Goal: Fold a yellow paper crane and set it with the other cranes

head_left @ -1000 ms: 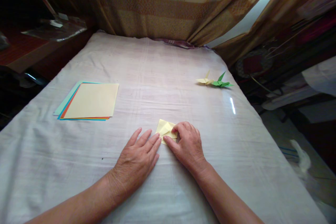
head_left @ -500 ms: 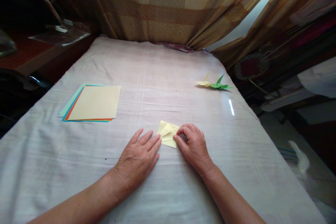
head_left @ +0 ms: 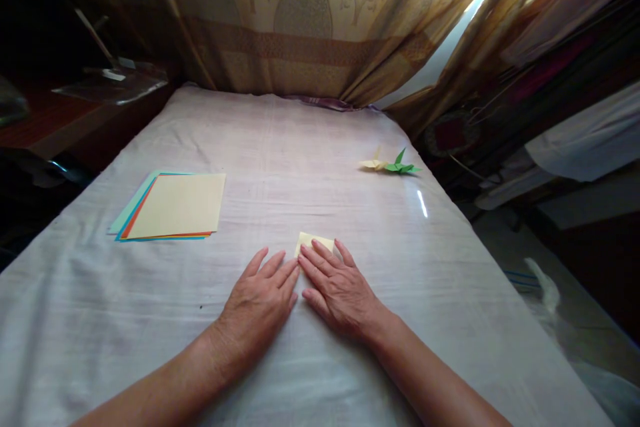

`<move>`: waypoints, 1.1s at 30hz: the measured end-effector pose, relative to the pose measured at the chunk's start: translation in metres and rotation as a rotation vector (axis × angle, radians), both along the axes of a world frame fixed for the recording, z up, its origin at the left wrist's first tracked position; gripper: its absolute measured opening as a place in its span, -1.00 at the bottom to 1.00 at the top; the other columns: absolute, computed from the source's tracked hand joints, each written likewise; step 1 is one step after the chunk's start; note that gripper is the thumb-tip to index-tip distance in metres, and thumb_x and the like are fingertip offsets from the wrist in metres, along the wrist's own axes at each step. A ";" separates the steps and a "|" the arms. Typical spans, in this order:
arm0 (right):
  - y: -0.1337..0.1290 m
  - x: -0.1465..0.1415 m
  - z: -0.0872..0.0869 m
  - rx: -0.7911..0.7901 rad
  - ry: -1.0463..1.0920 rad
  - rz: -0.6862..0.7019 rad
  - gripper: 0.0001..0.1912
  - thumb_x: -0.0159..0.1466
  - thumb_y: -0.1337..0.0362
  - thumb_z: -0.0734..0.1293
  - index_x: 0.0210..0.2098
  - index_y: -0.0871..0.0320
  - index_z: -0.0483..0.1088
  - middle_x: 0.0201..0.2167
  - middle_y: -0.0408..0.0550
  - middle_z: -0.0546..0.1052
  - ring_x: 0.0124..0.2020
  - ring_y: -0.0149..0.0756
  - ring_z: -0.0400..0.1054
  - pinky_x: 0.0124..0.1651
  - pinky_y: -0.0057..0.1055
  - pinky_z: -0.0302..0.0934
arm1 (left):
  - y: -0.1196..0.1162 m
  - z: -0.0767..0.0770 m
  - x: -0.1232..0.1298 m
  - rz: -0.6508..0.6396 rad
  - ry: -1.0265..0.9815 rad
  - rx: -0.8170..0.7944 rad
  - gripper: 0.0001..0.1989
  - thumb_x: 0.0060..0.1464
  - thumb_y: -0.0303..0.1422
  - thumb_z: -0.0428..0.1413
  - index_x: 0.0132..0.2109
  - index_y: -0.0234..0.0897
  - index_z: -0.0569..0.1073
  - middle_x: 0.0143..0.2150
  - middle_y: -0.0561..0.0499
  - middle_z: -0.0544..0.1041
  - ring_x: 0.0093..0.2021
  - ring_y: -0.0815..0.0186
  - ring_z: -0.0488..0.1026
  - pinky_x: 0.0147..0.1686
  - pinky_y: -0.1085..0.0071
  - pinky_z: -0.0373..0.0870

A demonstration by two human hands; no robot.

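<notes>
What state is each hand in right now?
Left hand: open, palm down, by the left edge of the folded paper.
Right hand: open, flat over the paper, covering most of it.

The left hand (head_left: 260,300) and the right hand (head_left: 343,290) are both bare, with rounded fingertips (head_left: 262,253), short nails and fine creases across the knuckles, each joining through a narrower wrist (head_left: 217,333) to a bare forearm (head_left: 173,370) that thickens gradually.
</notes>
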State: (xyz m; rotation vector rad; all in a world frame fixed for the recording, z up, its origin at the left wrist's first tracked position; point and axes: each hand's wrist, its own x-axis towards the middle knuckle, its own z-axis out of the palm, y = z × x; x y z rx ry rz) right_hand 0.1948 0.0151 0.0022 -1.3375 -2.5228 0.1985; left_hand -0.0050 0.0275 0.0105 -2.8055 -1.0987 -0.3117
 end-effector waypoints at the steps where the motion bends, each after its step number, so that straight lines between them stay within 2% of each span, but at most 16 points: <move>1: -0.001 0.000 0.001 -0.046 -0.019 0.010 -0.45 0.38 0.11 0.18 0.31 0.11 0.12 0.33 -0.01 0.19 0.37 -0.15 -0.04 0.39 0.03 -0.30 | 0.000 0.000 0.000 -0.004 0.001 -0.003 -0.72 0.24 -0.32 0.03 0.04 -0.25 0.48 0.10 -0.02 0.53 0.15 0.13 0.38 0.24 0.10 0.07; 6: 0.000 0.012 0.001 -0.137 -0.060 -0.014 -0.38 0.37 0.04 0.19 0.35 0.11 0.04 0.36 0.00 0.09 0.38 -0.14 -0.07 0.38 0.09 -0.28 | 0.000 0.004 -0.001 0.017 -0.009 -0.051 -0.72 0.22 -0.34 0.05 0.03 -0.25 0.48 0.08 -0.01 0.54 0.13 0.13 0.40 0.22 0.10 0.09; 15: 0.002 0.025 -0.002 -0.067 -0.117 -0.171 -0.37 0.36 0.06 0.21 0.33 0.17 0.08 0.36 0.09 0.09 0.37 -0.08 -0.04 0.36 0.14 -0.25 | 0.000 0.004 0.001 0.016 -0.009 -0.075 -0.73 0.21 -0.35 0.06 0.03 -0.27 0.49 0.08 -0.03 0.54 0.12 0.12 0.40 0.21 0.09 0.11; 20: -0.005 0.013 -0.002 0.033 -0.111 -0.075 -0.30 0.35 0.02 0.22 0.36 0.20 0.00 0.37 0.10 0.06 0.39 -0.07 -0.11 0.38 0.14 -0.36 | 0.001 0.004 0.000 0.008 0.014 -0.096 -0.70 0.23 -0.33 0.03 0.06 -0.27 0.47 0.10 -0.03 0.52 0.14 0.12 0.38 0.22 0.09 0.09; 23: -0.007 0.007 -0.002 -0.001 -0.077 0.010 -0.32 0.37 -0.01 0.19 0.37 0.16 -0.01 0.36 0.05 0.10 0.39 -0.11 -0.10 0.39 0.09 -0.40 | 0.001 0.003 0.000 0.004 0.002 -0.080 -0.69 0.24 -0.33 0.02 0.08 -0.28 0.46 0.10 -0.04 0.52 0.14 0.11 0.38 0.21 0.09 0.09; 26: -0.006 0.007 -0.004 -0.081 -0.061 0.038 -0.33 0.38 -0.04 0.15 0.36 0.13 0.00 0.35 0.02 0.12 0.38 -0.14 -0.08 0.39 0.08 -0.40 | 0.001 0.002 0.000 0.003 -0.008 -0.057 -0.69 0.23 -0.33 0.02 0.07 -0.29 0.47 0.09 -0.03 0.53 0.13 0.11 0.38 0.22 0.09 0.09; 33: -0.005 0.022 -0.005 -0.133 -0.092 -0.128 -0.33 0.36 0.00 0.19 0.35 0.17 0.03 0.37 0.07 0.05 0.38 -0.06 -0.07 0.36 0.16 -0.28 | -0.003 0.001 0.000 0.026 0.015 -0.034 -0.74 0.22 -0.33 0.05 0.01 -0.27 0.49 0.04 -0.01 0.56 0.11 0.10 0.40 0.22 0.06 0.09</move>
